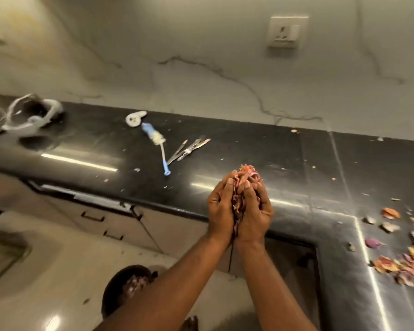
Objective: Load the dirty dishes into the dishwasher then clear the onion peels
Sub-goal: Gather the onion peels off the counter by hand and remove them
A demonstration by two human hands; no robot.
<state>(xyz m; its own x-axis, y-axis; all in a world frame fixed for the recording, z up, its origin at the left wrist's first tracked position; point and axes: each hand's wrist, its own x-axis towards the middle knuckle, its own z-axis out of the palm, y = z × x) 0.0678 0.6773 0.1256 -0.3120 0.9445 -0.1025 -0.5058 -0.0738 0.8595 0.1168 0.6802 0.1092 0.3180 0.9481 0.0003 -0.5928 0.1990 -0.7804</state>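
Observation:
My left hand point(221, 209) and my right hand point(256, 209) are pressed together, fingers curled around a bunch of pink and orange onion peels point(245, 174) that sticks out above the fingertips. The hands hover over the front edge of the black countertop point(249, 149). More loose onion peels point(406, 256) lie scattered on the counter at the right edge. On the floor below my left forearm stands a dark round bin point(120, 285) with some peels inside it.
A blue-handled bottle brush point(157, 145), a few pieces of cutlery point(189, 148) and a white plastic piece point(135, 118) lie mid-counter. A white headset-like object point(31, 114) sits at the far left. Cabinet drawers point(101, 220) run below the counter. A wall socket point(286, 32) is on the marble backsplash.

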